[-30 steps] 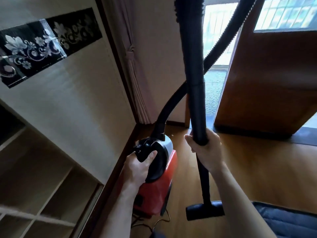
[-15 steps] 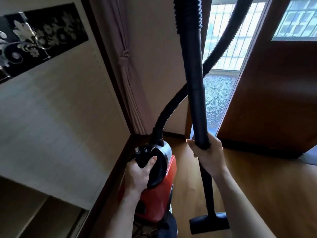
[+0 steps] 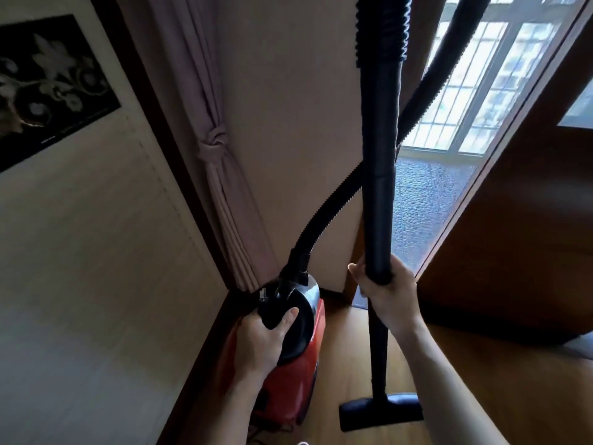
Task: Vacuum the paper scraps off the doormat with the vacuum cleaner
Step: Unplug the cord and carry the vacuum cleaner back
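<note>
My left hand (image 3: 261, 345) grips the black handle of the red vacuum cleaner (image 3: 288, 374) at 7 o'clock, my right hand (image 3: 386, 295) grips its upright tube (image 3: 380, 194), and the floor nozzle (image 3: 380, 411) is at 5 o'clock.

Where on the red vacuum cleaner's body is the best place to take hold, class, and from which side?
Grip the black rounded handle on top of the vacuum cleaner, from above: the body stands upright, so the handle faces upward, and the left hand already wraps it there.
</note>
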Motion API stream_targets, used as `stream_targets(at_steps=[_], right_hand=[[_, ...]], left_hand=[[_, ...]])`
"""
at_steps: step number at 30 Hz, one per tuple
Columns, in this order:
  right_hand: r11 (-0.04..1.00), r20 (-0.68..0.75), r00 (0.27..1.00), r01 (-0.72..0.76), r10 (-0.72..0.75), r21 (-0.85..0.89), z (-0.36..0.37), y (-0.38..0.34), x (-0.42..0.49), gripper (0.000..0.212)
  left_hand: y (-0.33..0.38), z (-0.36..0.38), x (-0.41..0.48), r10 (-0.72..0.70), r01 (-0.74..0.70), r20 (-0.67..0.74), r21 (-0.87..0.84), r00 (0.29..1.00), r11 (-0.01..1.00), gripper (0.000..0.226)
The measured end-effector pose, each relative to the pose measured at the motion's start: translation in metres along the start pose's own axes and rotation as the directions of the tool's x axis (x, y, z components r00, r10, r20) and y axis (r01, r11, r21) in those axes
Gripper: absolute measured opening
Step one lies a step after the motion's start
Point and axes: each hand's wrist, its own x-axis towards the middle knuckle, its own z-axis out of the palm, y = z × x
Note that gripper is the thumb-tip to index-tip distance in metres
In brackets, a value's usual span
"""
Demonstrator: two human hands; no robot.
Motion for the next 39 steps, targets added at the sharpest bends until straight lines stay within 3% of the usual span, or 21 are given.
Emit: stream_targets(at_steps=[4,8,16,29,39], right_hand=[[1.000,0.029,1.000,-0.002,0.001,0.021,0.013,0.014,0.038,0.019],[0.995,0.059,0.997,-0.054,0.049,0.088,0.023,0.026,0.067,0.024],[0.968,0.165,0.985,-0.082,0.043,0.237,0.034,0.033,0.125,0.022],[0.986,0.256,0.967,-0.047,0.004,0.160,0.053,0.085,0.169,0.018],[0.994,0.274,0.960,-0.078,0.055,0.071,0.102,0.159,0.168,0.042]], left_hand=[[0.015,0.008,0.030,0.003,-0.003,0.006,-0.008,1.000,1.000,0.043],[0.024,0.015,0.045,-0.035,0.034,-0.017,-0.018,0.999,0.999,0.025],[0.043,0.032,0.068,-0.129,0.128,-0.086,-0.016,0.988,0.992,0.032],[0.012,0.055,0.086,-0.207,0.206,-0.175,-0.027,0.962,0.978,0.030],[-0.066,0.075,0.115,-0.272,0.272,-0.085,-0.020,0.958,0.962,0.021]])
